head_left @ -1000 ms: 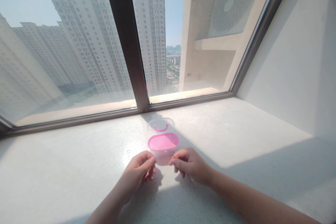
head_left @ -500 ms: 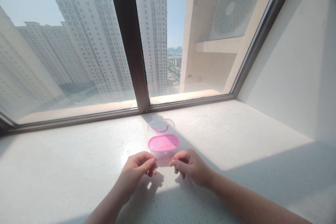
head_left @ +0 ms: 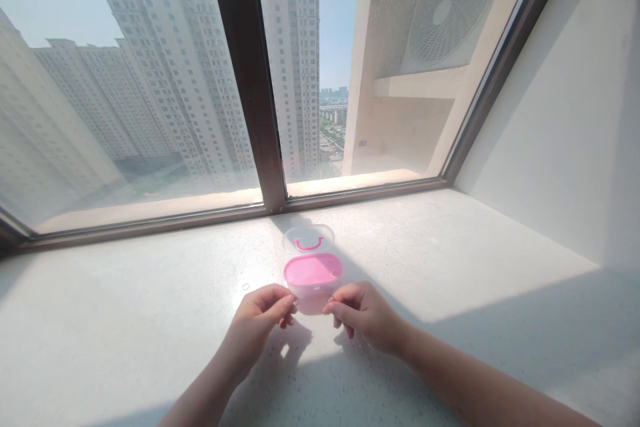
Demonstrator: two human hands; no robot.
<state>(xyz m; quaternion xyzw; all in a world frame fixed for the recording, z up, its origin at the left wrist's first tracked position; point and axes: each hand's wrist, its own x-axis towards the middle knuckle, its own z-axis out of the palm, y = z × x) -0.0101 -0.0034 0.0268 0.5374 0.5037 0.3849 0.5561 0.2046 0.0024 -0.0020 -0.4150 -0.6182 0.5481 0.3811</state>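
A small oval box [head_left: 313,271] with a pink inside stands on the white windowsill [head_left: 150,333]. Its clear lid [head_left: 309,238], which has a pink handle, is swung open towards the window. My left hand [head_left: 260,320] is just in front of the box on its left, thumb and forefinger pinched on a tiny thin ring that barely shows. My right hand [head_left: 365,317] is at the box's front right, fingers pinched on another tiny ring [head_left: 331,299] next to the box wall. The two hands' fingertips are a few centimetres apart.
One loose small ring [head_left: 245,287] lies on the sill left of my left hand. A dark window frame [head_left: 245,80] and glass close the far side. A white wall [head_left: 565,133] bounds the sill on the right. Shadow covers the near part of the sill.
Both hands stay pinched in front of the box. The left hand's fingertips have shifted slightly, and the view has drifted a little.
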